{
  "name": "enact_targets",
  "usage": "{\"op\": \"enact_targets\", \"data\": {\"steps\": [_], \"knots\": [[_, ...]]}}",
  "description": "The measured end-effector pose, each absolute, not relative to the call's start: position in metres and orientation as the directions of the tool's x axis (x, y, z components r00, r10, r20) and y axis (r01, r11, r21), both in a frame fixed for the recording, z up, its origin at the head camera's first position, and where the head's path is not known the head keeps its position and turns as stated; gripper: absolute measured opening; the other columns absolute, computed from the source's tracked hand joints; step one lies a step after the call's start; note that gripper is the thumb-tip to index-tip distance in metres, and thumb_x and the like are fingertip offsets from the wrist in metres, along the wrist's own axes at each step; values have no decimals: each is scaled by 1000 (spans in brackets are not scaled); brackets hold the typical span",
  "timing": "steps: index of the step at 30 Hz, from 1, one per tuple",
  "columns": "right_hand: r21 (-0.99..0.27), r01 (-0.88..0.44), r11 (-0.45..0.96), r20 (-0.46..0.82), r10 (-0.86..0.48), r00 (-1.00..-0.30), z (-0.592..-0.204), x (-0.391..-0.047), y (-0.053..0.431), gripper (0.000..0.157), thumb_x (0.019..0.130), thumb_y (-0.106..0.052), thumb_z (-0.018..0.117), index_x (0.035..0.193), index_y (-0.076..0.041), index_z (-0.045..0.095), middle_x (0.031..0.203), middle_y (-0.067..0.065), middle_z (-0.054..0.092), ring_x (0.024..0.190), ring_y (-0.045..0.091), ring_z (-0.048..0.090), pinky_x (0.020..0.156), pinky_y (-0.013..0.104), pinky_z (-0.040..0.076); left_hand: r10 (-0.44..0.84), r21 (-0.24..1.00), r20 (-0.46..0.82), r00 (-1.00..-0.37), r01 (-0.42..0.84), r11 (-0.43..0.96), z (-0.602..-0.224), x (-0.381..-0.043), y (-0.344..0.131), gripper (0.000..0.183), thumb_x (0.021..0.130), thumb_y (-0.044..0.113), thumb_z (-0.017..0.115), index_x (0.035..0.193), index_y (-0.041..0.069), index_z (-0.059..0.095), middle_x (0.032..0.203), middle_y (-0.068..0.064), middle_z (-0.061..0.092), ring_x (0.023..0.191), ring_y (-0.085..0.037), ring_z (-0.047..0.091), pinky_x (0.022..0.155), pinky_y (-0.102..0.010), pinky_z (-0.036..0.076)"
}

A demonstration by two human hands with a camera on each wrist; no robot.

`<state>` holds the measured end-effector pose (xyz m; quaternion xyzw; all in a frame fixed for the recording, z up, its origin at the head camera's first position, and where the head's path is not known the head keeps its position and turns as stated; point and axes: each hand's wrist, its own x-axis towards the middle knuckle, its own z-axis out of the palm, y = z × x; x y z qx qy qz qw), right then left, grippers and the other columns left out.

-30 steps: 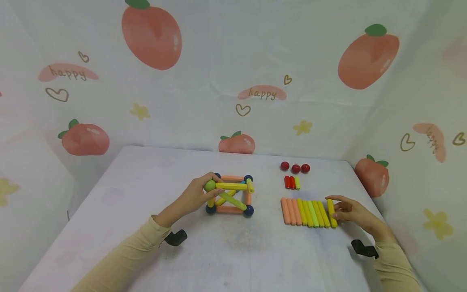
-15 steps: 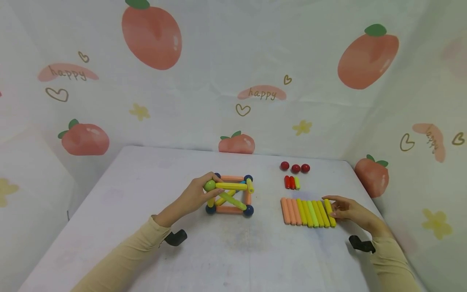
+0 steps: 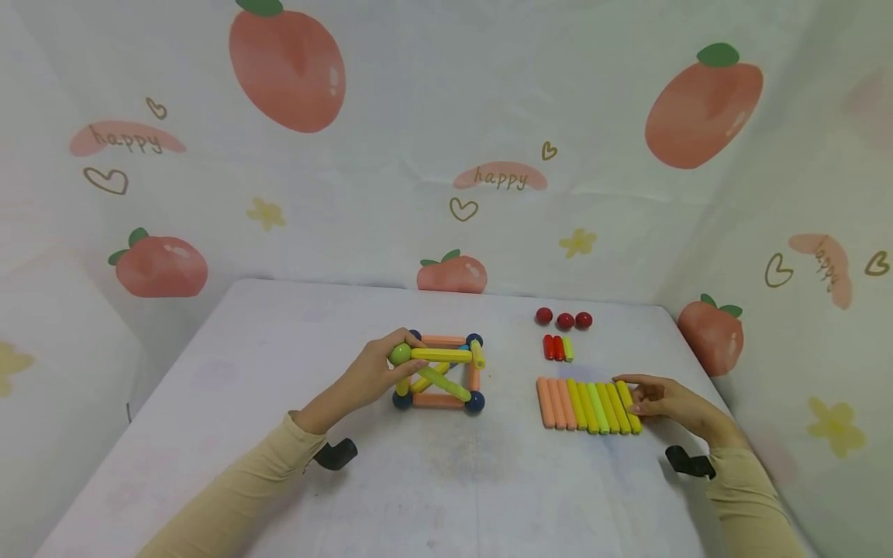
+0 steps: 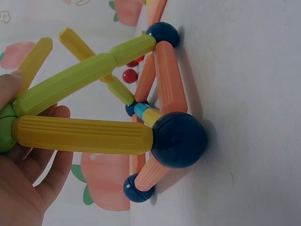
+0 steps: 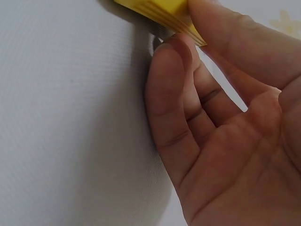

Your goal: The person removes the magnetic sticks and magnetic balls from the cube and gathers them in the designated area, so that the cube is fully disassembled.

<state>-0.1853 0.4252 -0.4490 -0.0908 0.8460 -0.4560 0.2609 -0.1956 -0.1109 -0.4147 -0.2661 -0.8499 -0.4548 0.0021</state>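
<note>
My left hand (image 3: pixel 377 372) holds the green ball (image 3: pixel 400 354) at the raised corner of a magnetic stick frame. Yellow and green sticks run from that ball. One yellow stick (image 4: pixel 84 135) slopes to a dark blue ball (image 4: pixel 178 140) on the table; orange sticks (image 3: pixel 439 401) join the blue balls into a square base. My right hand (image 3: pixel 673 404) has thumb and fingers on the yellow stick (image 3: pixel 628 406) at the right end of a row of sticks. In the right wrist view the thumb lies on this yellow stick (image 5: pixel 160 12), and the other fingers curl beside the table.
The row's orange sticks (image 3: pixel 558 403) lie left of the yellow and green ones. Behind it are short red and green sticks (image 3: pixel 559 348) and three red balls (image 3: pixel 565 320). A printed cloth wall (image 3: pixel 391 155) rises behind the white table (image 3: pixel 418 488).
My right hand has moved slightly left, bringing the yellow stick against the end of the row. My left hand and the frame stay in place.
</note>
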Motion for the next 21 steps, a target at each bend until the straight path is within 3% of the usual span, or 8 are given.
{"op": "enact_targets", "data": {"steps": [21], "knots": [[-759, 95, 644, -412, -363, -835, -447, -193, 422, 64, 94, -20, 65, 148, 1, 38, 94, 6, 54, 79, 10, 56, 70, 23, 50, 455, 784, 234, -859, 444, 435, -414, -196, -111, 22, 94, 25, 68, 110, 14, 59, 83, -1, 59, 69, -11, 54, 66, -23, 47]]}}
